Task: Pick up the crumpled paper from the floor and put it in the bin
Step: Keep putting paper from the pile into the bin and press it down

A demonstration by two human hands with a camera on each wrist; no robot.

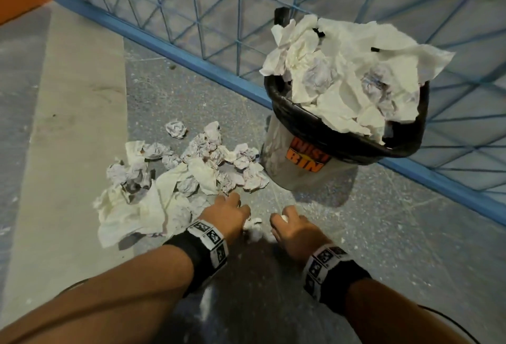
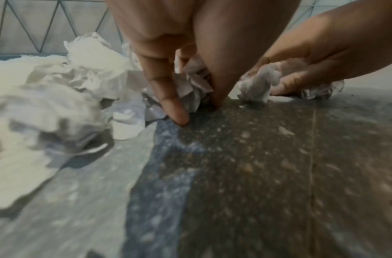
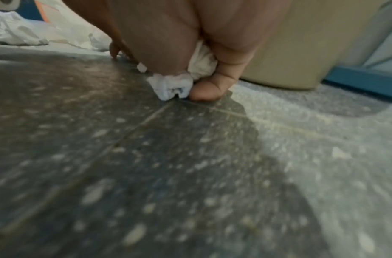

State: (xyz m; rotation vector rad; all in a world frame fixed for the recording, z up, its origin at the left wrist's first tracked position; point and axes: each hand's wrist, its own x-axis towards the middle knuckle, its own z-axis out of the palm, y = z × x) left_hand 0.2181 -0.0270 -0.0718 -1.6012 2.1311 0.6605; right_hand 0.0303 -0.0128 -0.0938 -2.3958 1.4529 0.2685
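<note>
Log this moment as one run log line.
left hand: grips paper wad at floor | right hand: grips paper wad | bin: heaped full

white crumpled paper (image 1: 191, 176), speckled grey floor (image 1: 383, 234), blue fence (image 1: 191, 50), black-lined bin (image 1: 315, 163).

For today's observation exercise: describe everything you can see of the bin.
The bin is a pale, smooth-walled tub, seemingly plastic, narrowing towards its base, with an orange label. A black liner folds over its rim. It stands upright on the speckled floor by a blue mesh fence, heaped over the rim with crumpled white paper.
</note>
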